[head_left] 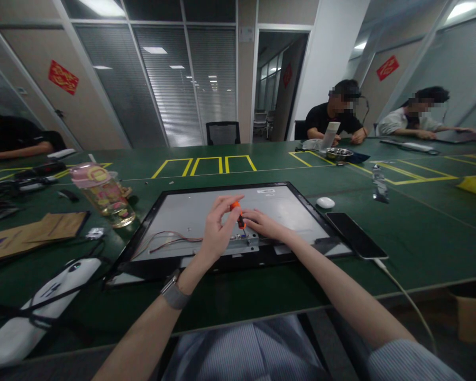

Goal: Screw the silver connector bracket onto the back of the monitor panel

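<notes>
A flat monitor panel (190, 209) lies back side up on the green table, grey metal inside a black frame. My left hand (216, 227) pinches the top of a small orange-handled screwdriver (238, 211) that stands upright on the panel's lower edge. My right hand (264, 222) grips the same screwdriver lower down, beside a metal bracket (241, 246). Thin red and white wires (168, 238) run across the panel to the left of my hands. A watch sits on my left wrist.
A black phone (355, 235) with a white cable lies right of the panel, a white mouse-like object (325, 202) behind it. A clear bottle (105, 196) stands at the left, near brown paper (31, 233) and a white device (39, 312). Other people sit at the far right and left edge.
</notes>
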A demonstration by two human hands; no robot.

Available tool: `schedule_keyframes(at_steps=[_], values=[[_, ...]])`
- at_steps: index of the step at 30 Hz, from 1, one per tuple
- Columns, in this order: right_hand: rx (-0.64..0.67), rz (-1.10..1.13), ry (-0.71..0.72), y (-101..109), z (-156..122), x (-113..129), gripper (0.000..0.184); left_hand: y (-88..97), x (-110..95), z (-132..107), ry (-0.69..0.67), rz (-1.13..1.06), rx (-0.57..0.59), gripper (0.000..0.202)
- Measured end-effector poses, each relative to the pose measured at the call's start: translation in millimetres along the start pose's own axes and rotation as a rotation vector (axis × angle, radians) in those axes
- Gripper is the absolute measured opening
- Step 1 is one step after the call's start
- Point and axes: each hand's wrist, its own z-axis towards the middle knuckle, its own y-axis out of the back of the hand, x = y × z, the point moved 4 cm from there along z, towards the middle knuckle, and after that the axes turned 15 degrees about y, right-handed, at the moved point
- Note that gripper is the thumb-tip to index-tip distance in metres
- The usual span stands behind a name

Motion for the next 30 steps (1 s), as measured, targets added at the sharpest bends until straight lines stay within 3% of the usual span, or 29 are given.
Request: schedule_keyframes(at_steps=[4, 10, 17, 23, 30], values=[[-0.001, 0.0, -0.002, -0.6, -0.4, -1.4, 0.039, 1.0, -0.5, -0.8, -0.02, 0.053, -0.079, 0.024], [0.005, -0.004, -0.017, -2.4, -0.2, -4.3, 0.04, -0.1, -0.5, -1.5, 0.009, -0.031, -0.016, 0.031], [-0.013, 0.0, -0.009, -2.3, 0.0, -4.6, 0.04, 2.2, -1.4, -0.8, -0.015, 0.025, -0.111, 0.023], [0.0, 0.004, -0.003, -4.5, -0.1, -7.8, 0.039, 0.7, 3.3, -0.1, 0.062, -0.078, -0.021, 0.028], [-0.001, -0.008, -0.007, -1.8, -0.2, -3.2, 0.04, 1.7, -0.8, -0.2, -0.001, -0.003, -0.08, 0.02]])
